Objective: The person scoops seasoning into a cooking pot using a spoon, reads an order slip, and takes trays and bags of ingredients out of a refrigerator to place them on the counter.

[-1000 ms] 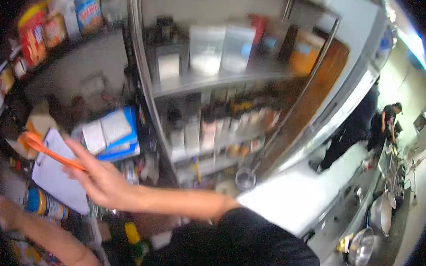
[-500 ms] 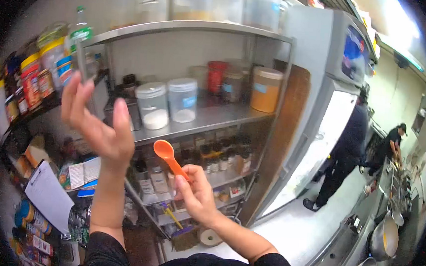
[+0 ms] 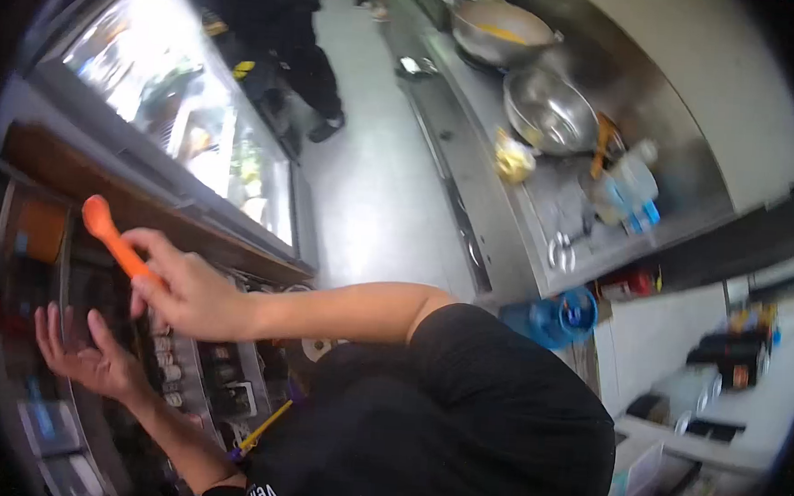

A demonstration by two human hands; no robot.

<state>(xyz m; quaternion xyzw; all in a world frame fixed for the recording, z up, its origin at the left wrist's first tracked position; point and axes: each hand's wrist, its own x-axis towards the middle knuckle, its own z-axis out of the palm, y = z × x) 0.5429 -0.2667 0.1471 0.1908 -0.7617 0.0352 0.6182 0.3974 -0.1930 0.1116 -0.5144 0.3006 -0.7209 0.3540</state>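
My right hand (image 3: 185, 291) grips the handle of an orange spoon (image 3: 118, 235), its bowl pointing up and to the left. Below and left of it, my left hand (image 3: 95, 361) is raised with the palm showing and fingers spread, nothing in it. Both hands are in front of the metal shelving (image 3: 199, 390) at the left, which holds containers and small jars. The spoon's bowl looks empty.
A lit glass-door fridge (image 3: 187, 117) is at upper left, with a person in dark clothes (image 3: 274, 36) beside it. A steel counter (image 3: 597, 251) bears a wok (image 3: 501, 32), a metal bowl (image 3: 551, 110) and scissors (image 3: 560, 252). A blue water jug (image 3: 552, 318) is below.
The view has swung right, bringing the counter and jug into sight. My right hand still holds the orange spoon; my left hand is now lower than it, still spread.
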